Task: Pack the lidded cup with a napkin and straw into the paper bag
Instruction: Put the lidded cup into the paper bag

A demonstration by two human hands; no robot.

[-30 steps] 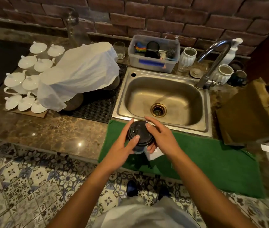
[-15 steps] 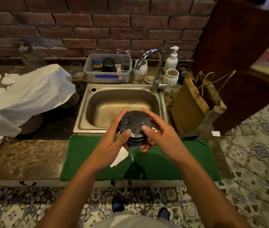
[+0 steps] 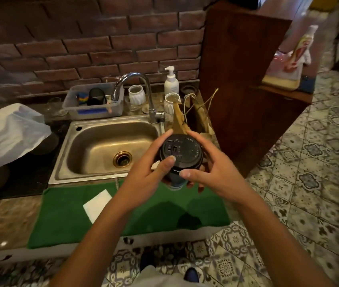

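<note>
A dark cup with a black lid (image 3: 182,153) is held up in the air between both hands, just in front of the brown paper bag (image 3: 193,117). My left hand (image 3: 143,179) grips its left side with the thumb on the lid's rim. My right hand (image 3: 212,172) holds its right side, thumb at the front edge. The bag stands open on the counter right of the sink, its string handles sticking up. A white napkin (image 3: 97,204) lies flat on the green mat (image 3: 65,214). A thin clear straw (image 3: 116,181) lies at the mat's far edge.
A steel sink (image 3: 94,150) with a tap (image 3: 143,90) is left of the cup. Behind it stand a plastic tub (image 3: 96,108), white cups and a soap pump (image 3: 171,81). A white cloth (image 3: 7,135) covers dishes at left. A wooden cabinet (image 3: 243,79) rises right of the bag.
Both hands have carried the cup to the right, from over the mat's middle to just before the bag. The view has swung right, and the napkin is uncovered on the mat.
</note>
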